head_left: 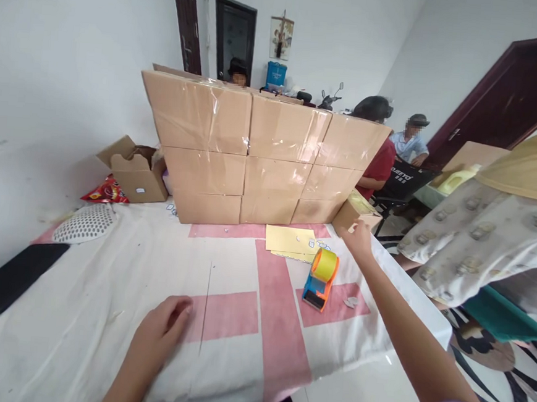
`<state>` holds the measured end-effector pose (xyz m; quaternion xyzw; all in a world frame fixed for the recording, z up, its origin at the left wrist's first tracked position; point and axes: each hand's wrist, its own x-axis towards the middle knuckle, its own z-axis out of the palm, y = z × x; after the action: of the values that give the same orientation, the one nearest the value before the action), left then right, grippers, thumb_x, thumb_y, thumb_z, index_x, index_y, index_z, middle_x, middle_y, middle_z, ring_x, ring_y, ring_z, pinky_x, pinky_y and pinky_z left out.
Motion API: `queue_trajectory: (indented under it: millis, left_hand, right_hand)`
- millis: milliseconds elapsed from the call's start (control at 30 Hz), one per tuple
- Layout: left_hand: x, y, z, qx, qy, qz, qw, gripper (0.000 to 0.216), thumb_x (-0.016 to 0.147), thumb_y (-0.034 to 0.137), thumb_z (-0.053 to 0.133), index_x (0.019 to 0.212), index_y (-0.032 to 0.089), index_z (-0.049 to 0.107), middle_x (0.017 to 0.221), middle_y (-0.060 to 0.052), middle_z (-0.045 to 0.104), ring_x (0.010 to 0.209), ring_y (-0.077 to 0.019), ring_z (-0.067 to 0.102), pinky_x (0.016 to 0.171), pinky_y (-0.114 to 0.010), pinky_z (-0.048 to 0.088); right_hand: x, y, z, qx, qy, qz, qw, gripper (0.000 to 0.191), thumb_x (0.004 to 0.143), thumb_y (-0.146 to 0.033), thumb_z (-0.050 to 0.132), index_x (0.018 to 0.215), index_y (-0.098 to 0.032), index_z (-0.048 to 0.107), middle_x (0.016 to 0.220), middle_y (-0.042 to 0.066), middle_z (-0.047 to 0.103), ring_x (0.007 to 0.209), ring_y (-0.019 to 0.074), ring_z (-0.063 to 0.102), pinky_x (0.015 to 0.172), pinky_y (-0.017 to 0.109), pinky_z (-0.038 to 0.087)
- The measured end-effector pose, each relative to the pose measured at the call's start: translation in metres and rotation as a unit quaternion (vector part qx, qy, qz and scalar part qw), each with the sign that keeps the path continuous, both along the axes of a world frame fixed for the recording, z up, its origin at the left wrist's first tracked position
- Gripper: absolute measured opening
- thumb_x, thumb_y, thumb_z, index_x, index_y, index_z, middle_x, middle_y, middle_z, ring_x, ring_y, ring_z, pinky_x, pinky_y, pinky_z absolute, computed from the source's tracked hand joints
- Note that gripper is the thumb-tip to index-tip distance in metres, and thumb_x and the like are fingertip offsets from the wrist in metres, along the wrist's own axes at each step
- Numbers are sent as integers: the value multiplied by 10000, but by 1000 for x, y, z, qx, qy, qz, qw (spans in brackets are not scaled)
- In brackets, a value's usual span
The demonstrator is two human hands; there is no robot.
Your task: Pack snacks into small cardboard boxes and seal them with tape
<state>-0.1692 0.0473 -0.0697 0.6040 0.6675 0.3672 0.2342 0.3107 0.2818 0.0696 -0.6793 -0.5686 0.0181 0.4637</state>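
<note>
My left hand (162, 329) rests on the white and pink cloth (103, 293) near the front edge, fingers loosely curled, holding nothing. My right hand (357, 239) reaches far right to a small open cardboard box (358, 213) at the table's right edge and touches its front; its fingers are hidden behind the knuckles. An orange and blue tape dispenser (320, 278) with a yellow roll lies just left of my right forearm. Yellow paper sheets (290, 241) lie behind the dispenser.
A wall of taped cardboard boxes (262, 157) stands across the back of the table. An open box (134, 172), a red snack bag (106, 191) and a dotted pouch (85, 222) lie at left. A person in patterned clothes (493, 237) stands at right; other people sit behind the boxes.
</note>
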Motion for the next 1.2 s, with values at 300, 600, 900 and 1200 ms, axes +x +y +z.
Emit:
queue_trajectory:
  millis: [300,600,900,1200]
  left_hand:
    - [4,-12,21,64,-64,-41,995,197,939,345,507,828,230,623,1030,-65,731,949,-238,681,832,-361,508]
    - [-111,95,79,101,-22,154,983,245,900,385,627,1086,224,625,1022,-33,741,618,-164,615,696,-341,520]
    - [-218,294,171,98,148,218,960,524,942,201,668,1431,104,505,1466,-169,531,1155,-255,631,1011,-492,505]
    - [-208,271,179,123,161,269,941,103,898,67,623,983,90,677,1232,-104,618,1146,-266,615,1036,-510,486]
  right_hand:
    - [-315,-59,-67,-106,-117,391,907,107,818,-166,608,719,-200,626,747,22,691,703,156,600,654,254,387]
    - [-386,-66,-107,-130,-126,441,879,192,930,-228,540,758,-208,623,682,4,641,653,145,533,643,261,284]
    - [-386,-53,-110,-166,-77,434,882,171,912,-235,558,763,-214,639,635,-16,599,627,138,529,629,249,295]
    - [-387,-47,-110,-167,-1,430,887,174,881,-252,580,717,-236,637,597,-33,558,575,133,476,581,245,284]
